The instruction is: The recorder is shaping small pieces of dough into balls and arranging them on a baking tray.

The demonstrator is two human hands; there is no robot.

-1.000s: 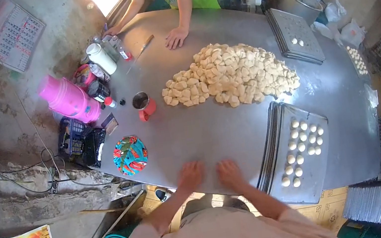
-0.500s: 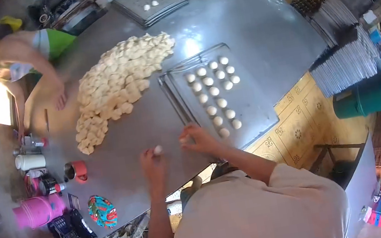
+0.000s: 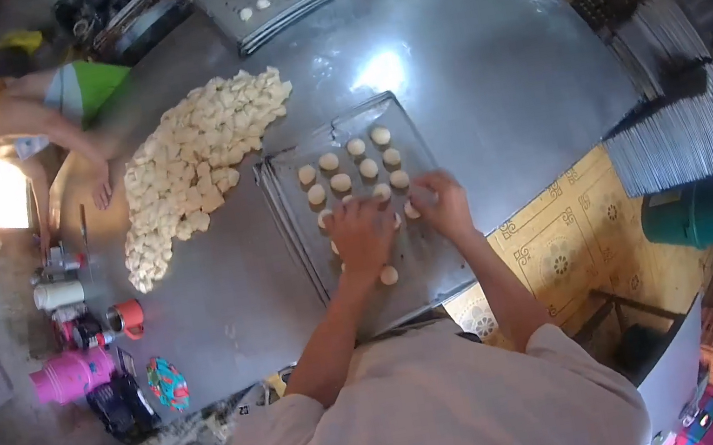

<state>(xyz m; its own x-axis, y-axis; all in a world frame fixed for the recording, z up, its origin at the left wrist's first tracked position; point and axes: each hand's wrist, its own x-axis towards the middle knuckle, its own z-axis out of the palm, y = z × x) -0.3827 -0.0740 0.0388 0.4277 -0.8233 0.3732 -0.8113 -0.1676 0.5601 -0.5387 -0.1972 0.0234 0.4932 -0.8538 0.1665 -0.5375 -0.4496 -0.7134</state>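
Observation:
Several round dough balls (image 3: 368, 168) lie in rows on a dark metal baking tray (image 3: 442, 280) in front of me. My left hand (image 3: 362, 235) is low over the middle of the tray, fingers curled down around a dough ball (image 3: 396, 221) that shows at its thumb side; its palm hides other balls. To the right of it, my right hand (image 3: 446, 207) pinches a dough ball (image 3: 412, 209) between thumb and fingers at the tray's surface.
A big heap of cut dough pieces (image 3: 193, 146) covers the table's left part. A person (image 3: 41, 115) leans in beyond it. A red mug (image 3: 128, 319) and patterned cloth (image 3: 168, 384) lie near the left edge. Stacked trays (image 3: 268, 2) stand at the back, more (image 3: 672, 137) at right.
Both hands have moved from the table beside the tray to over it, the left going right and up. The view has shifted, bringing the tray closer to the middle.

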